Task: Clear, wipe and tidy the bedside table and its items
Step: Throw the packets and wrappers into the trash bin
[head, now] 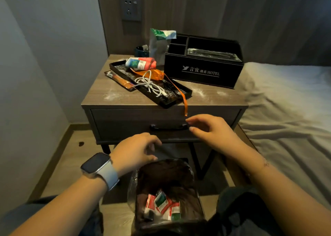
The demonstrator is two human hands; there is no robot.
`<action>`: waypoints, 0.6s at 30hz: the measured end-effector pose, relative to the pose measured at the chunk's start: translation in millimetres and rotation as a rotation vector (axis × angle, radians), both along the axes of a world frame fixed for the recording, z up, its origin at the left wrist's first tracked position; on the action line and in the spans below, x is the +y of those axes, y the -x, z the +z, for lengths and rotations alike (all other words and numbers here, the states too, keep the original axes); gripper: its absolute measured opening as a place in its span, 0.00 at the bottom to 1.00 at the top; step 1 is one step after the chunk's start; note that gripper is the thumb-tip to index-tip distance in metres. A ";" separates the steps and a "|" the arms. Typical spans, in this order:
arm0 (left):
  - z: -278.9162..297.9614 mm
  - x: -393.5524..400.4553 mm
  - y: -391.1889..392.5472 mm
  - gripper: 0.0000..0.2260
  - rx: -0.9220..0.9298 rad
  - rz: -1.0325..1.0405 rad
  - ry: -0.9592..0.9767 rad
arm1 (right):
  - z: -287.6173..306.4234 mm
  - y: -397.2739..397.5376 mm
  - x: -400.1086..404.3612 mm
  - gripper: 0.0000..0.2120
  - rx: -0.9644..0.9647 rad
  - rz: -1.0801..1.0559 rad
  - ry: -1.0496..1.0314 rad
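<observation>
Both hands are held below the bench's front edge, holding nothing: left hand [138, 150] loosely curled over a plastic-lined bin [166, 196] of crumpled wrappers, right hand [209, 130] relaxed near the drawer handle [169, 127]. On the dusty wood-grain bench [107, 92], a flat black tray [176, 96] with a coiled white cable [152, 85] is seen; a boxy black organizer [204, 70] sits at the back right.

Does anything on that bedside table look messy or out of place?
Yes. White powder is scattered over the table top. The black tray sits askew, its corner overhanging the front edge, and an orange ribbon dangles over the drawer.
</observation>
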State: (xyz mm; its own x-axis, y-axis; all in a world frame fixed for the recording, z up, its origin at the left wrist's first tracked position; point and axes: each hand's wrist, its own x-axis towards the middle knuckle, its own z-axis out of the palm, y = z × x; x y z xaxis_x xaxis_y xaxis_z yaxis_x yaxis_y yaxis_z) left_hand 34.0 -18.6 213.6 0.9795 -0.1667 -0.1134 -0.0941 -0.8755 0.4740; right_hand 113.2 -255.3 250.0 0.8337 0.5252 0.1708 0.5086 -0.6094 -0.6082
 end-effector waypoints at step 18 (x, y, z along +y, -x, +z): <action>96.4 60.8 -45.9 0.07 -0.410 0.381 0.226 | 66.7 -90.7 79.7 0.12 -0.282 -0.014 0.059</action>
